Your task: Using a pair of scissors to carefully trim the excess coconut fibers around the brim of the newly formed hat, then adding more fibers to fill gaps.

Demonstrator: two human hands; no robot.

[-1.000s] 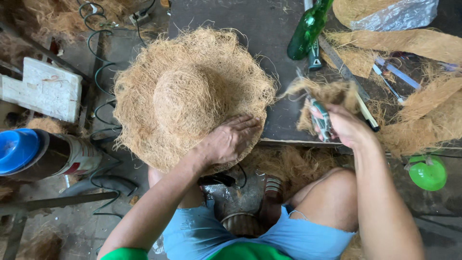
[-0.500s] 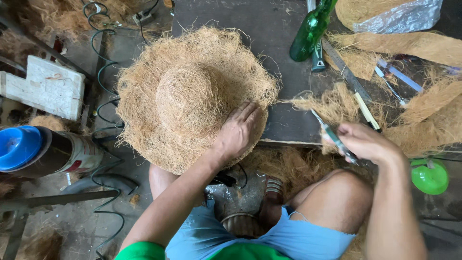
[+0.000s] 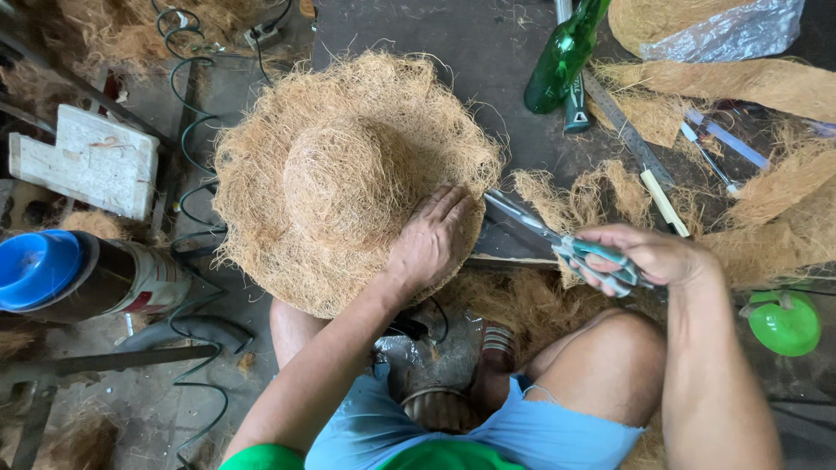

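Observation:
A wide-brimmed hat of coarse tan coconut fibre [image 3: 348, 174] lies on a dark work board [image 3: 453, 52]. My left hand [image 3: 431, 239] presses flat on the hat's near right brim. My right hand [image 3: 649, 257] grips teal-handled scissors [image 3: 557, 239], whose blades point left toward the brim edge just beside my left fingers. Loose fibre trimmings [image 3: 592, 196] lie right of the hat.
A green glass bottle [image 3: 562, 61], a metal ruler [image 3: 627, 130] and fibre sheets [image 3: 749, 83] lie at the upper right. A blue-lidded can [image 3: 78, 274] and white block [image 3: 87, 161] sit left. A coiled cable [image 3: 192, 218] runs alongside. A green cap [image 3: 784, 322] is right.
My right hand has brought the scissors from the fibre pile on the right down and left, blades now at the hat's brim. My left hand slid up onto the brim.

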